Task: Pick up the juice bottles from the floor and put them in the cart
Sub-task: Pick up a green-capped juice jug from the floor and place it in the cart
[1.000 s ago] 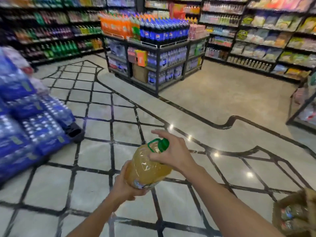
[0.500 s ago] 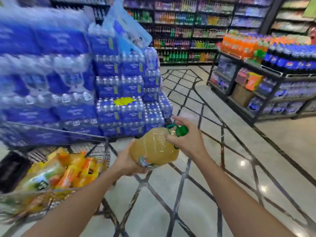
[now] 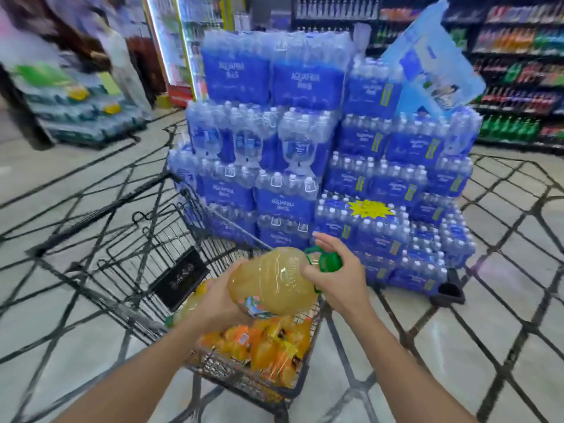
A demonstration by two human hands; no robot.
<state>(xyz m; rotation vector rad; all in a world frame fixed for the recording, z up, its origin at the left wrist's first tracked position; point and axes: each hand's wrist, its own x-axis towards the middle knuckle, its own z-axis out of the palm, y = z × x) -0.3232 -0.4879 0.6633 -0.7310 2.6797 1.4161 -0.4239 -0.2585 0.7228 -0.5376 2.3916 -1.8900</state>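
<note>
Since half a second ago, view swings left: cart [image 3: 146, 270] now sits centre-frame, directly under the held juice bottle [image 3: 271, 282], where earlier it was off to the lower left. Bottle held by both hands then and now.

Head view. Juice bottle lies tilted on its side above the cart's near end, green cap [image 3: 329, 261] pointing right, pale yellow liquid inside. Left hand [image 3: 219, 300] cups the bottle's base from below and the left, fingers wrapped on it. Right hand [image 3: 338, 280] clamps around the neck beside the cap and green loop handle; thumb lifted clear above the cap. Bottle not touching the cart.

Cart: black wire basket, child seat flap at its far left part. Orange juice packs [image 3: 268, 346] fill the cart's near end, right below the bottle. Stack of blue water-bottle packs [image 3: 305, 148] stands just beyond the cart. Drink shelves [image 3: 518, 71] behind the stack, right of the cart. Floor [image 3: 488, 331] pale tile with dark diamond lines. Edges of frame blurred.
</note>
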